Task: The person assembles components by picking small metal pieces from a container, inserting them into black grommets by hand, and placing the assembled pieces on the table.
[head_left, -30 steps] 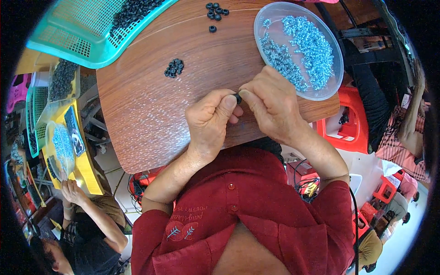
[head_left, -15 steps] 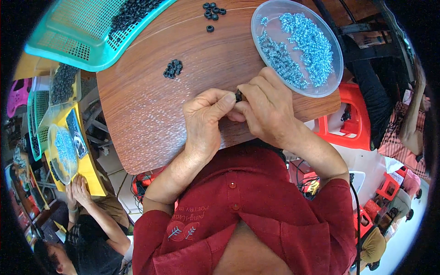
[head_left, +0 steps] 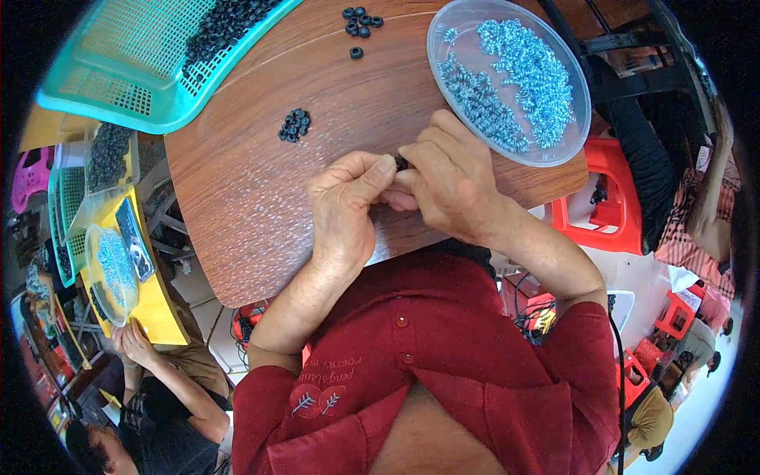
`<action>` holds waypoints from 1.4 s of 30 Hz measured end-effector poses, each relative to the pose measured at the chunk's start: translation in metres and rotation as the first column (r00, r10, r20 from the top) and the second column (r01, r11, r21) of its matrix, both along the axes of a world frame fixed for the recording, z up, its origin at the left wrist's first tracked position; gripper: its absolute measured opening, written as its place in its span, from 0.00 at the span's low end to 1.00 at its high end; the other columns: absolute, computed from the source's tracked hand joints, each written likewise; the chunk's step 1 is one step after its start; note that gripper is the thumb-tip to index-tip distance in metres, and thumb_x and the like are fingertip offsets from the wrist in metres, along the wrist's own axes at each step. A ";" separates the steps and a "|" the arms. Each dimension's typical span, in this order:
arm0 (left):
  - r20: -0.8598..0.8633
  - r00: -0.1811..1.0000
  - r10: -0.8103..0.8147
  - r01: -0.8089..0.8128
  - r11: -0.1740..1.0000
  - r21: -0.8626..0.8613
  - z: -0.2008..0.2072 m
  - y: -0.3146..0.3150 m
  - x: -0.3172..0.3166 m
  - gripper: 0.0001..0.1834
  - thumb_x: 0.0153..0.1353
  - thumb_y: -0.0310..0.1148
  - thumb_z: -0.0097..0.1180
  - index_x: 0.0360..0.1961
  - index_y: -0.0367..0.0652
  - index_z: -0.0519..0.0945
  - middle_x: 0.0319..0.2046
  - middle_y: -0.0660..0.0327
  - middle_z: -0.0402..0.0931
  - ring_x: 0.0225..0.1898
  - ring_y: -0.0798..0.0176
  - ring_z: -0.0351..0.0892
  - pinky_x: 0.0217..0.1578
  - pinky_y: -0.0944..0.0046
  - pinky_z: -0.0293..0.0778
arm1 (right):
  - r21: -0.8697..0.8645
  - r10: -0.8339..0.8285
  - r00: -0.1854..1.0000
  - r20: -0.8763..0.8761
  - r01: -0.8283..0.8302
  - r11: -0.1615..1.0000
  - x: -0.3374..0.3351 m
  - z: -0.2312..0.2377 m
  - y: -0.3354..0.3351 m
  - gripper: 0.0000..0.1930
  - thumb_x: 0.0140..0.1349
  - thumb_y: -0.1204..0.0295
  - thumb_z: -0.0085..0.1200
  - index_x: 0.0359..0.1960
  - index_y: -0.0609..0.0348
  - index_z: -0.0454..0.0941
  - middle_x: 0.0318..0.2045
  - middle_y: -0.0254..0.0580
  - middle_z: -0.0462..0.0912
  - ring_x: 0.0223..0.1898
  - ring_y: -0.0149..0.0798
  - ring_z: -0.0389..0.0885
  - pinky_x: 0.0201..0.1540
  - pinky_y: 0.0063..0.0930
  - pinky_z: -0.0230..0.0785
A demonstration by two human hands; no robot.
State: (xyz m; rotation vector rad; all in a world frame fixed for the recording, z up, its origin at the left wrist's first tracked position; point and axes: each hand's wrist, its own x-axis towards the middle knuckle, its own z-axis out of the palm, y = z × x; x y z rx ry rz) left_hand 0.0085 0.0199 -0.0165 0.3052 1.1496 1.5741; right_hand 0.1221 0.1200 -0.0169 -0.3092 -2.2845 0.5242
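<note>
- Black, small, rounded piece (head_left: 401,163), likely rubber or plastic: in the head view, held up between both hands, left of the rounded, clear plastic tray (head_left: 580,119) and nearer the body.
- Step in hand, as judged: close fingertip work on that single piece, with both hands brought together around it.
- For the next move, probably calls for a steady pinch on one side and small, controlled turning or pressing on the other; easily slipped, being so small.
- Bare left hand (head_left: 342,206): thumb and forefinger together, clamped on the piece's left side.
- Bare right hand (head_left: 457,182): thumb and forefinger closed on the piece from the right, other fingers curled; exact contact partly hidden. Impossible to tell whether anything sits inside the piece.
- Inside the tray: bright heap of small, shiny blue-silver pieces (head_left: 546,87), with a duller grey-blue heap (head_left: 483,103) beside it.
- Left of the tray: tight cluster of small black rings (head_left: 294,125); level with the tray's far side, loose group of larger black rings (head_left: 365,20), with one single black ring (head_left: 356,55) near.
- Well left of the tray: turquoise plastic mesh basket (head_left: 178,117), holding a heap of small black pieces (head_left: 229,30).
</note>
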 end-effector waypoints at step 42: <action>-0.986 0.128 -0.106 -0.021 0.994 -0.109 0.011 0.096 -0.093 0.12 0.49 0.30 0.59 0.37 0.42 0.79 0.28 0.51 0.79 0.33 0.48 0.79 0.34 0.53 0.72 | 0.214 -0.651 0.731 0.204 0.616 0.758 0.021 0.098 0.289 0.19 0.54 0.64 0.56 0.45 0.62 0.79 0.39 0.51 0.83 0.42 0.45 0.82 0.47 0.32 0.70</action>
